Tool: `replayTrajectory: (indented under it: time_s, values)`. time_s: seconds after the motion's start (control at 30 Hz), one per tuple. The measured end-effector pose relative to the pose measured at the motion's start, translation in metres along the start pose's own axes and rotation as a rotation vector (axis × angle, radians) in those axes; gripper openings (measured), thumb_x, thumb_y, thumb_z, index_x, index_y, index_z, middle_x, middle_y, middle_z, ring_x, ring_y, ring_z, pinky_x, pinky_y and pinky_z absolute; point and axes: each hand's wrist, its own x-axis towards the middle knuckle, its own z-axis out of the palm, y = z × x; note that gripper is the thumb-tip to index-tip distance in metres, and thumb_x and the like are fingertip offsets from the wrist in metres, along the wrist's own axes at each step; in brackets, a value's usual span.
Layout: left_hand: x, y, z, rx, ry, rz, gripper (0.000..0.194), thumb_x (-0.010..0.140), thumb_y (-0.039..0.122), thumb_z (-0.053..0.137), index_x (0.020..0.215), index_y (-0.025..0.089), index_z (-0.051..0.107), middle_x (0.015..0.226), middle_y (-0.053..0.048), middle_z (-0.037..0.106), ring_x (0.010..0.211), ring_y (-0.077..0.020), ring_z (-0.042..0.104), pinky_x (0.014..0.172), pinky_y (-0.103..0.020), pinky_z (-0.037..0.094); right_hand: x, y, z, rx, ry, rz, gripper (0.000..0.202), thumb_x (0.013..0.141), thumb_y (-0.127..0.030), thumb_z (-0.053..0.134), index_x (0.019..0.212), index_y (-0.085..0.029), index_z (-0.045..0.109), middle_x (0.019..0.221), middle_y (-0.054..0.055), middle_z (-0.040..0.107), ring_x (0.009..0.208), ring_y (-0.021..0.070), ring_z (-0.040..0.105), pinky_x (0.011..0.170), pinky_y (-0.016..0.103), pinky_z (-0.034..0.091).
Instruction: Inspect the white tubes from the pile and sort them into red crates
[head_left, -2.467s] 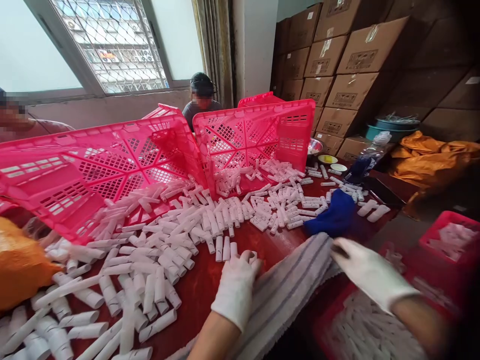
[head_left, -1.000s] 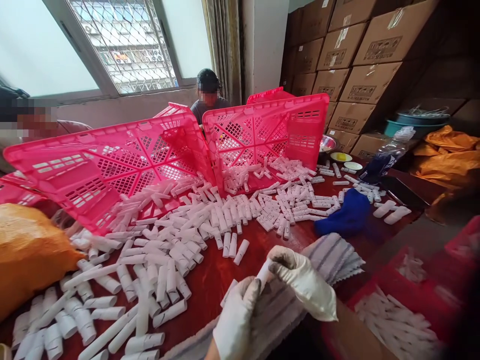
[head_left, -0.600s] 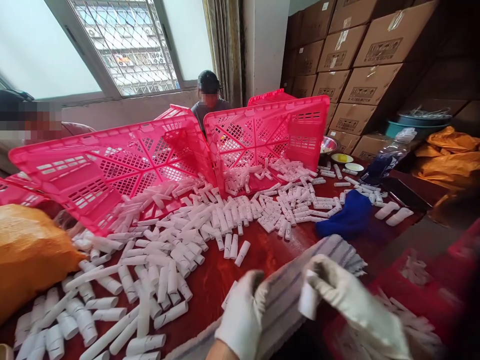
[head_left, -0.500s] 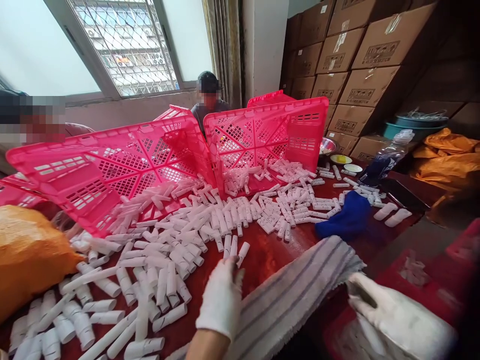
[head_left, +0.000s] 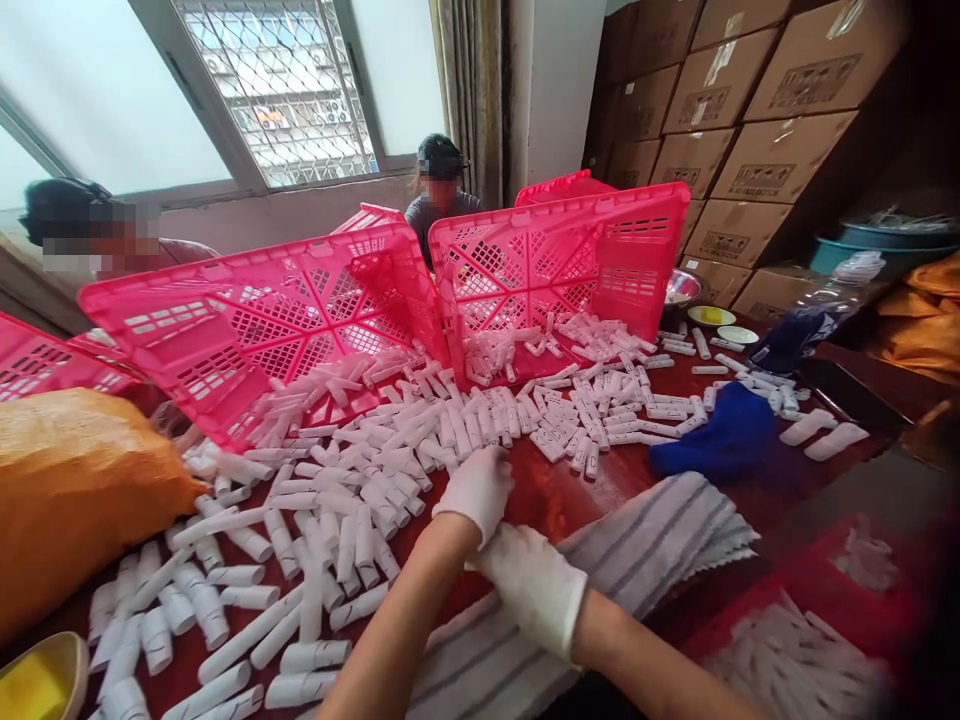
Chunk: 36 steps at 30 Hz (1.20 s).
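Observation:
Many white tubes point(head_left: 345, 545) lie spread over the dark red table point(head_left: 559, 500), some with black markings. My left hand point(head_left: 477, 492), in a white glove with dark fingertips, reaches to the near edge of the pile; its fingertips are too small and dark to tell what they hold. Close against its wrist is my gloved right hand point(head_left: 529, 585), back upward, its fingers mostly hidden. Under my right forearm lies a grey-and-white striped towel point(head_left: 637, 550). A blue cloth point(head_left: 716, 435) rests to the right of the pile.
Pink baskets point(head_left: 300, 310) stand tipped behind the tubes. An orange sack point(head_left: 90, 490) is at left, a yellow-filled bowl point(head_left: 45, 680) below it. Two people sit beyond. At right are a bottle point(head_left: 817, 310), cartons point(head_left: 750, 160) and a red container of white pieces point(head_left: 802, 650).
My right hand has moved left from beside the table to my left hand. My left hand has moved slightly up and forward to the pile. The view has shifted left.

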Motion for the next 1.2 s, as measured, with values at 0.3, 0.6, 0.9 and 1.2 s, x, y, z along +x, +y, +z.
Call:
replayTrajectory:
  time_s: [0.3,0.6,0.9,1.2]
  values:
    - [-0.083,-0.016,-0.009,-0.718,0.037,-0.183,0.051,0.07,0.059,0.063,0.093,0.014,0.057,0.075,-0.004,0.061,0.058,-0.0104,0.057,0.06,-0.026,0.05,-0.019,0.036,-0.013,1.429,0.75,0.381,0.029,0.081,-0.036,0.065,0.096,-0.027,0.043,0.073,-0.007,0.054,0.054,0.0074,0.052,0.055,0.021,0.046]
    - [-0.104,-0.007,-0.001,-0.947,0.154,-0.306,0.042,0.073,0.047,0.068,0.099,0.016,0.058,0.081,-0.001,0.063,0.063,-0.0092,0.057,0.064,-0.023,0.048,-0.019,0.036,-0.024,1.181,0.481,0.308,0.02,0.076,-0.038,0.069,0.078,-0.019,0.063,0.083,0.004,0.062,0.078,0.0169,0.06,0.07,0.028,0.05]
    - [-0.119,-0.006,0.021,-0.673,-0.116,-0.283,0.044,0.082,0.054,0.05,0.104,0.015,0.055,0.059,0.006,0.048,0.045,-0.0061,0.037,0.043,-0.018,0.03,-0.013,0.045,-0.052,1.102,0.165,0.264,0.003,0.079,-0.018,0.057,0.077,-0.019,0.055,0.071,0.0,0.057,0.067,0.014,0.052,0.063,0.027,0.043]
    - [-0.126,0.0,0.046,-0.225,0.172,-0.132,0.036,0.083,0.044,0.048,0.106,0.019,0.062,0.104,-0.012,0.068,0.095,-0.0251,0.063,0.088,-0.038,0.046,-0.002,0.029,-0.043,1.013,0.288,0.401,0.027,0.091,-0.045,0.042,0.085,-0.021,0.05,0.068,-0.004,0.044,0.061,0.0115,0.039,0.061,0.025,0.035]
